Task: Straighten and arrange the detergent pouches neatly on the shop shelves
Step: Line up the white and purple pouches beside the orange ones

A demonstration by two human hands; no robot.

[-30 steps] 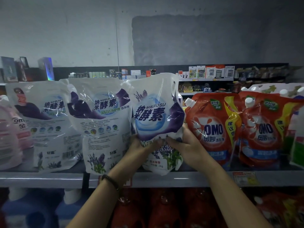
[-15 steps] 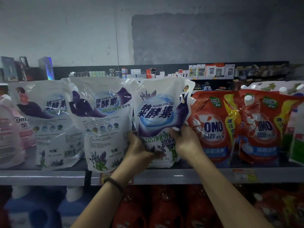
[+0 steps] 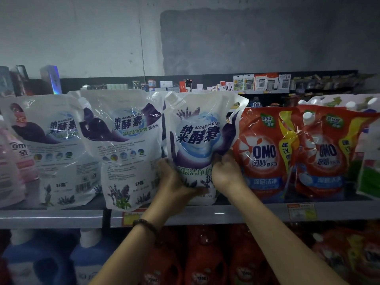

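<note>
Pouch (image 3: 197,138) position: on the shelf (image 3: 51,218), at its near edge, between a second white pouch (image 3: 123,145) on the left and a red pouch (image 3: 265,153) on the right. It stands nearly upright with the front label toward me and the cap (image 3: 171,97) at the top left corner. Its left edge lies in front of the second white pouch. Its right edge touches the red pouch.

My left hand (image 3: 174,182) grips the pouch at the lower left, fingers curled round the bottom front. My right hand (image 3: 226,171) grips the lower right edge, fingers curled into the film. A bead bracelet (image 3: 147,225) sits on my left wrist. I cannot tell whether the pouch base bears fully on the shelf, as my hands cover part of it.

Other items on the same shelf:
- a third white pouch (image 3: 55,145), further left
- a pink pouch (image 3: 12,161), at the left edge of view
- a second red pouch (image 3: 329,155), right of the first

A price tag (image 3: 301,210) is fixed to the shelf front below the red pouches. On the level below stand blue bottles (image 3: 88,262) at left and red bottles (image 3: 205,264) at centre. Far behind, another shelf carries small boxes (image 3: 261,83).
</note>
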